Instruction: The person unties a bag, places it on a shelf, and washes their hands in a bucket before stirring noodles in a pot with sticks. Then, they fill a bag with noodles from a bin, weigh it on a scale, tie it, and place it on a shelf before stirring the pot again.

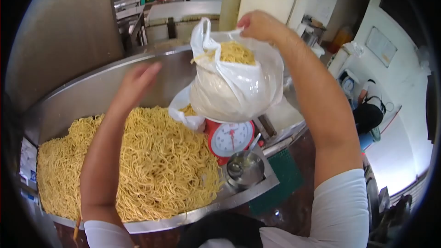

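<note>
A white plastic bag (pixel 229 89) full of yellow noodles rests on a red dial scale (pixel 231 138), its mouth partly open with noodles showing. My right hand (pixel 259 25) has its fingers closed on the bag's upper edge at the far side. My left hand (pixel 140 78) is raised over the noodle heap, apart from the bag, slightly blurred, with its fingers stretched out and nothing visible in them. Below lies a large heap of yellow noodles (pixel 161 174) in a metal trough (pixel 105 81). A smaller white bag (pixel 186 112) with noodles hangs against the scale's left side.
A metal pot (pixel 245 169) with a ladle stands at the trough's right corner, in front of the scale. A green mat (pixel 278 181) lies beyond that corner. Another person (pixel 370 105) bends over at the far right, near a second dial scale (pixel 348 84).
</note>
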Tool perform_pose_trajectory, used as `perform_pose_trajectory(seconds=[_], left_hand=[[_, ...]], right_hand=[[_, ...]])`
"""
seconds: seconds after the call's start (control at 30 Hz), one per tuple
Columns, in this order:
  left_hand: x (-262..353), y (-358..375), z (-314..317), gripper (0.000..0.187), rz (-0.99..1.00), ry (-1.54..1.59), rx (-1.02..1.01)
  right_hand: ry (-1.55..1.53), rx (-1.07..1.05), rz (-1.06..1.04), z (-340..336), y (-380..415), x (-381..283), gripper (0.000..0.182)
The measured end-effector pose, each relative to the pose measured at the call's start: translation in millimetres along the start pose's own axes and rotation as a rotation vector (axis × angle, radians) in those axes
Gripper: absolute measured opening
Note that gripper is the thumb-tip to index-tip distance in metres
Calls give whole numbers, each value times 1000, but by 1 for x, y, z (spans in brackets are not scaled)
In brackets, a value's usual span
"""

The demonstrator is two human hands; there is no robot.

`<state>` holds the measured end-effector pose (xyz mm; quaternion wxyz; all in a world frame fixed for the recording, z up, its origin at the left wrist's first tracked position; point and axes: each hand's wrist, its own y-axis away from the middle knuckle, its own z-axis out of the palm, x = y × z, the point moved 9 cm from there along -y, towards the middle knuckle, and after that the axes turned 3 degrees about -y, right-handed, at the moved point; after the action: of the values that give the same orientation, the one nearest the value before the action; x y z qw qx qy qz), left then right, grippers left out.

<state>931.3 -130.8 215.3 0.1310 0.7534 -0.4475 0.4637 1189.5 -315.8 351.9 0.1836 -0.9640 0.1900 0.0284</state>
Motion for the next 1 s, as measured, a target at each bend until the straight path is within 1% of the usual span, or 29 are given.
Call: perform_pose_trajectory(seconds=[0.03,0.07,0.1,0.13,0.2,0.23,0.3,0.33,0.37,0.4,0.43,0.47,0.5,0.53,0.57,0.6,0.63,0.67,0.73,0.8,0.83,0.9,1.0], left_hand=[[43,-18,16,57,242,-56,102],[71,-33,31,60,318,-71,195],[88,-51,42,68,280,-178,219],[102,-65,49,76,241,-286,249],[111,-84,67,88,137,-310,223],[112,-93,73,88,118,-318,223],[108,-107,83,89,10,-444,191],[109,-111,88,77,-11,-505,136],[107,-115,88,77,-18,-510,145],[100,-126,93,65,-6,-523,90],[98,-133,97,54,7,-537,38],[101,-131,94,54,7,-542,53],[100,-125,93,43,-51,-327,59],[98,-119,92,33,-101,-112,65],[104,-115,89,33,-88,-116,86],[102,-114,92,28,-145,192,69],[107,-113,95,25,-189,502,45],[119,-112,89,25,-157,499,60],[162,-108,89,23,57,875,-102],[187,-103,85,24,135,831,-103],[198,-101,84,25,184,788,-113],[199,-102,84,26,199,804,-100],[195,-96,81,24,199,796,-107]], right_hand=[[-23,-23,13,7,0,5,34],[113,6,70,4,-3,14,35],[253,37,118,0,-6,19,38],[241,17,115,3,-8,19,38],[221,-24,421,12,-6,44,47],[211,-37,410,22,-7,43,47],[118,-82,451,39,-9,50,48],[112,-83,442,43,-12,53,48],[171,-135,390,52,-16,52,47],[231,-184,337,62,-21,54,47],[229,-177,326,74,-33,69,47],[263,-155,283,87,-52,90,47],[298,-129,241,87,-67,99,48],[299,-110,229,72,-57,87,48],[148,-171,254,66,-37,80,44],[-1,-228,275,59,-21,70,44],[9,-244,258,63,-23,74,44],[22,-259,242,74,-29,83,43],[151,-199,221,70,-24,87,49],[110,-247,295,62,-14,93,51],[116,-227,288,56,-9,91,51],[-10,-371,347,61,9,94,45],[72,-284,311,61,13,109,41]])
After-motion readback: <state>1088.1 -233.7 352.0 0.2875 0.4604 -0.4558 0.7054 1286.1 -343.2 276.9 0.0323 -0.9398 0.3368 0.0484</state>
